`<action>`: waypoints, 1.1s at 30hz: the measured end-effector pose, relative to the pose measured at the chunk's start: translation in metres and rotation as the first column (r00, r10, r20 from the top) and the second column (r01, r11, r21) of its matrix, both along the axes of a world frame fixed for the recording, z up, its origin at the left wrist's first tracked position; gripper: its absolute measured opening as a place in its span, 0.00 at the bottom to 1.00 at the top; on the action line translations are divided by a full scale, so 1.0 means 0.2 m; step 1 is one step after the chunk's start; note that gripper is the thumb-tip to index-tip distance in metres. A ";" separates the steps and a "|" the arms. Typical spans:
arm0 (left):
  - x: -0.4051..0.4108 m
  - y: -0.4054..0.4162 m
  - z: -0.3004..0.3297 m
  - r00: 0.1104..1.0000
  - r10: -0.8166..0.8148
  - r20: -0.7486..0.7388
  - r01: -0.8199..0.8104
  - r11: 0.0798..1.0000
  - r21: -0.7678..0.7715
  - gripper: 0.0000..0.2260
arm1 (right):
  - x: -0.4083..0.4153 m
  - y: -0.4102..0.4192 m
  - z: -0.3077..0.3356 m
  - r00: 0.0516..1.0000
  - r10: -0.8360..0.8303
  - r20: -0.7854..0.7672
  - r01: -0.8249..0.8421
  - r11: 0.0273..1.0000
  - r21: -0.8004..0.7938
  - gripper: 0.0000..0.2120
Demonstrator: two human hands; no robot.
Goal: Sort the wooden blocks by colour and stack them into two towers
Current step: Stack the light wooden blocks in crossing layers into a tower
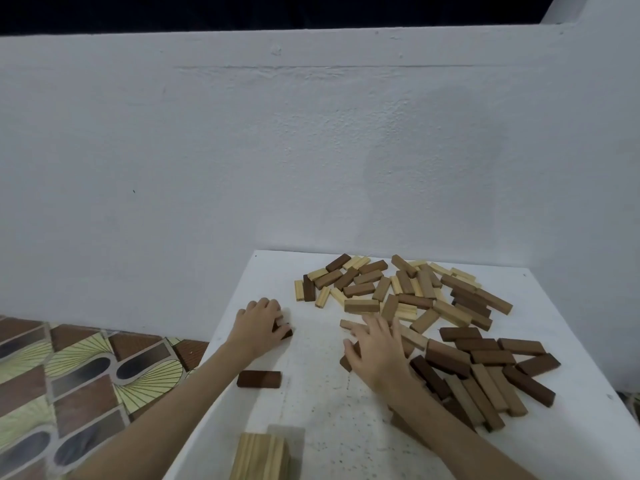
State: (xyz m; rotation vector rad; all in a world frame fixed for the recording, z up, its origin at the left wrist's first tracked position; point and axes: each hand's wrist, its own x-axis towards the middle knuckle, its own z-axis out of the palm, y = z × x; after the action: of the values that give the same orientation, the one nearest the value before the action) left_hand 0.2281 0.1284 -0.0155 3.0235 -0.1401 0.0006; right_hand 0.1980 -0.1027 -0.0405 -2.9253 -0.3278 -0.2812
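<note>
White bench (pixel 346 427), set against a white wall (pixel 311 150). Mixed blocks (pixel 433 313) scattered over its far and right parts. Pale tower (pixel 259 457) stood at the near edge. One dark block (pixel 259 379) laid alone near the left edge. Another dark block (pixel 286 332) gripped by the left hand (pixel 258 327). Right hand (pixel 375 351) spread, fingers straight, touching the pile's edge.

Left hand (pixel 258 325) palm down, fingers curled, forearm extended; right hand (pixel 375 351) palm down, fingers spread, forearm angled inward
</note>
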 end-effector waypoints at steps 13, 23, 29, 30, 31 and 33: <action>0.28 -0.08 0.02 0.904 0.308 -0.298 -0.326 0.945 -0.015 0.09 | 0.47 0.21 0.12 0.996 -0.060 -0.068 0.054 0.995 -0.089 0.11; 0.34 -0.17 0.04 0.993 0.104 0.052 -0.075 0.917 -0.392 0.03 | 0.45 0.22 0.08 0.996 0.029 -0.089 -0.035 0.997 -0.070 0.08; 0.36 -0.16 -0.02 0.985 0.042 -0.168 -0.082 0.969 -0.235 0.22 | 0.46 0.22 0.11 0.994 0.009 -0.110 0.000 0.997 0.080 0.10; 0.36 -0.16 -0.01 0.984 0.054 -0.167 -0.092 0.968 -0.233 0.21 | 0.46 0.22 0.11 0.992 0.023 -0.124 -0.010 0.995 0.102 0.12; 0.36 -0.17 -0.01 0.985 0.059 -0.160 -0.095 0.969 -0.228 0.21 | 0.46 0.22 0.12 0.989 0.033 -0.142 -0.015 0.992 0.122 0.14; 0.35 -0.17 0.01 0.988 0.064 -0.137 -0.094 0.969 -0.230 0.21 | 0.47 0.22 0.12 0.982 0.044 -0.185 -0.015 0.987 0.158 0.19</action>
State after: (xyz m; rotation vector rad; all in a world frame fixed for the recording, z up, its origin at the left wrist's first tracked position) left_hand 0.2975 0.0947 -0.0132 2.7787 -0.0061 -0.1594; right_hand 0.2913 -0.0585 -0.0163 -2.7617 -0.3050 -0.0232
